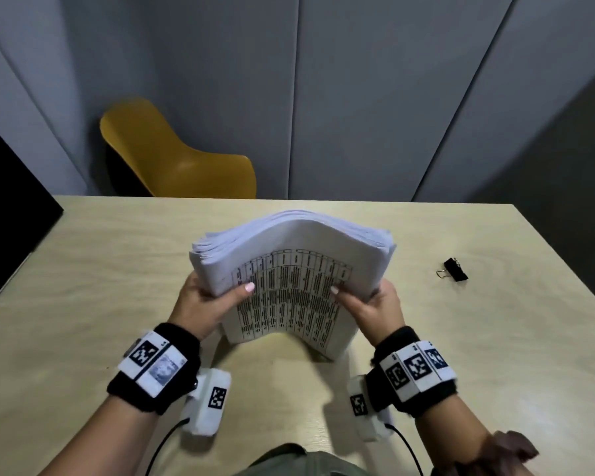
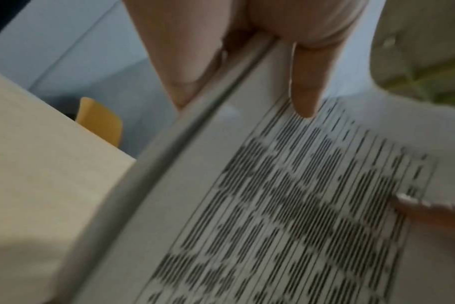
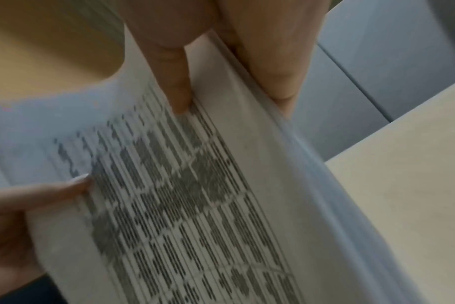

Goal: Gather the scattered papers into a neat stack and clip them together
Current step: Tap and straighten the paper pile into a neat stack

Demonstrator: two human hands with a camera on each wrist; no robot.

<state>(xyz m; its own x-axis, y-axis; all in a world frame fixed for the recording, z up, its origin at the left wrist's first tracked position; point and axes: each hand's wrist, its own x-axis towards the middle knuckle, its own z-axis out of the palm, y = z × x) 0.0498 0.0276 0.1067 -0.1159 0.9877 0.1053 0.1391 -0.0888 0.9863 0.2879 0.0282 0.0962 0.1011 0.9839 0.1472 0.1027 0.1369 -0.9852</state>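
Note:
A thick stack of white papers point(image 1: 289, 280) with a printed table on the near sheet stands on its lower edge on the table, bowed toward me. My left hand point(image 1: 207, 297) grips the stack's left side, thumb on the printed face. My right hand point(image 1: 371, 300) grips the right side the same way. The left wrist view has the stack point(image 2: 273, 205) with my thumb across the print, and so does the right wrist view, stack point(image 3: 208, 195). A black binder clip point(image 1: 455, 269) lies on the table to the right, apart from both hands.
The light wooden table point(image 1: 83, 286) spreads around the stack. A yellow chair point(image 1: 172, 156) stands behind the far edge at the left. Grey wall panels point(image 1: 358, 97) rise behind. A dark object point(image 1: 11, 187) sits at the far left.

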